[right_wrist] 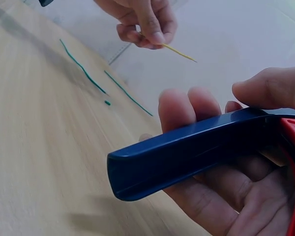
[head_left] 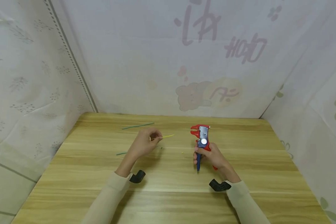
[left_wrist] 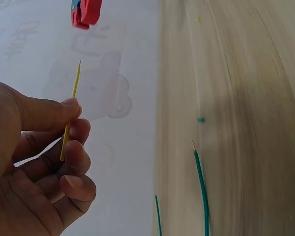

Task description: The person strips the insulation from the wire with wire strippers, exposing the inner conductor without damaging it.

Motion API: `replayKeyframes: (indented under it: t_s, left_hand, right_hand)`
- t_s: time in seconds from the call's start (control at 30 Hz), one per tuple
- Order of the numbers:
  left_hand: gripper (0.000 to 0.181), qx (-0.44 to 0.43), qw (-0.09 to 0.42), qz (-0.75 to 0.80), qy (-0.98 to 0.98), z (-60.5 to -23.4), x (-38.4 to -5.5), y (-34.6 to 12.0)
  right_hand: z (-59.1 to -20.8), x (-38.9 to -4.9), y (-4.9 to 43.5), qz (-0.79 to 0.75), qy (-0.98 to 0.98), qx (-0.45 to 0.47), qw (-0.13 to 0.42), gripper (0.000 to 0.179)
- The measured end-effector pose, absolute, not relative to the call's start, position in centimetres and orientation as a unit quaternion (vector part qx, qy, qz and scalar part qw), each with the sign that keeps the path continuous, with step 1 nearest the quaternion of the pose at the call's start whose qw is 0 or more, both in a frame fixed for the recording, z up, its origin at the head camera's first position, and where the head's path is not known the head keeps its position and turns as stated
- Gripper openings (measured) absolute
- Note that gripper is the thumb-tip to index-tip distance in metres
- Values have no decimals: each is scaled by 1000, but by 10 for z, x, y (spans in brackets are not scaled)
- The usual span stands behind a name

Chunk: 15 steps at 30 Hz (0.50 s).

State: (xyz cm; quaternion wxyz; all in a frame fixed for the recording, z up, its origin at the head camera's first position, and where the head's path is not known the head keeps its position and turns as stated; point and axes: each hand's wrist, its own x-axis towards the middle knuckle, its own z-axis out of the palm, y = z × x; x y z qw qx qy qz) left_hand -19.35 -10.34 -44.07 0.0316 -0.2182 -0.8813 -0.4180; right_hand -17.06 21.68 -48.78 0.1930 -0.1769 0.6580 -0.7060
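Observation:
My left hand (head_left: 145,141) pinches a short yellow wire (left_wrist: 74,88) between thumb and fingers, above the table. The wire's far end points right, and a bare tip shows in the left wrist view. My right hand (head_left: 210,154) grips red and blue wire strippers (head_left: 203,133) by the handles, their red jaws pointing up and left. A gap separates the yellow wire from the strippers. The fingers curl round the blue handle (right_wrist: 187,147) in the right wrist view. One green wire (left_wrist: 202,189), with a stripped end, lies partly hidden behind the left arm in the head view.
Another green wire (head_left: 138,126) lies toward the table's back edge. A green scrap of insulation (left_wrist: 201,120) and a tiny yellow scrap (head_left: 182,152) lie on the wooden table (head_left: 168,205). Printed cloth (head_left: 128,68) hangs behind and at both sides.

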Motion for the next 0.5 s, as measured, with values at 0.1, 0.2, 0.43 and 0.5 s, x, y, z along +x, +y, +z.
replayKeyframes:
  t_s: [0.1,0.2,0.43,0.5]
  left_hand:
    - [7,-208,36,-412,-886,-442,-194,-110]
    - [7,-203,42,-414,-886,-444,-194,-116]
    - [5,-188,49,-413,-890,-452,-193,-133]
    - [5,-182,54,-410,-892,-454,-192,-138]
  right_hand:
    - [-490,-172,220,-704,662,-172,190,49]
    - [-492,-173,221,-705,664,-168,186,50]
    - [-494,-173,225,-708,661,-161,190,51]
    - [-494,-174,226,-707,662,-161,188,50]
